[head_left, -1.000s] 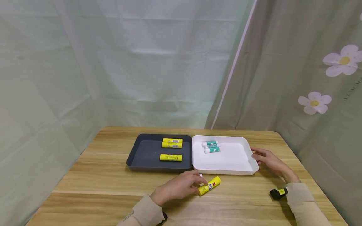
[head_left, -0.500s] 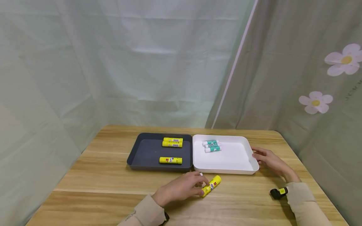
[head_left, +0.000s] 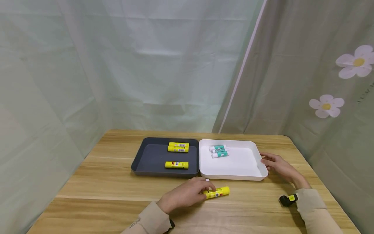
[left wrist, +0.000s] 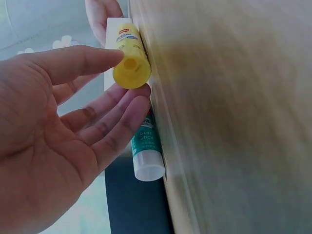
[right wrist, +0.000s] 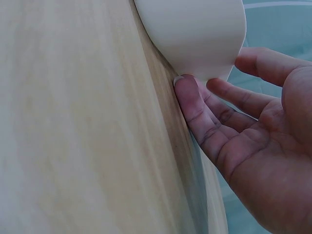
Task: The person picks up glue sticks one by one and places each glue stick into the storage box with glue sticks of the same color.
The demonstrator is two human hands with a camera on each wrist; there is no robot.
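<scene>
My left hand (head_left: 187, 193) pinches a yellow glue stick (left wrist: 127, 51) by one end, thumb on one side and fingertips on the other, low over the table. Just beyond those fingers lies a green-and-white glue stick (left wrist: 147, 151), mostly hidden in the head view, where only its white end (head_left: 207, 180) shows. My right hand (head_left: 280, 166) rests its loosely bent fingertips against the right end of the white tray (right wrist: 195, 34). That tray holds several green-and-white glue sticks (head_left: 220, 154). Three yellow glue sticks (head_left: 176, 165) lie in the dark grey tray (head_left: 146, 159).
Both trays stand side by side on the wooden table (head_left: 96, 182), touching or nearly so. A pale curtain (head_left: 163, 71) hangs behind the table, with flower prints on the right side. Black bands (head_left: 287, 200) are worn at the wrists.
The yellow glue stick at my left hand has swung from a slant to almost sideways. In the dark tray, the front yellow stick has rolled, showing its label differently. My right hand stays put.
</scene>
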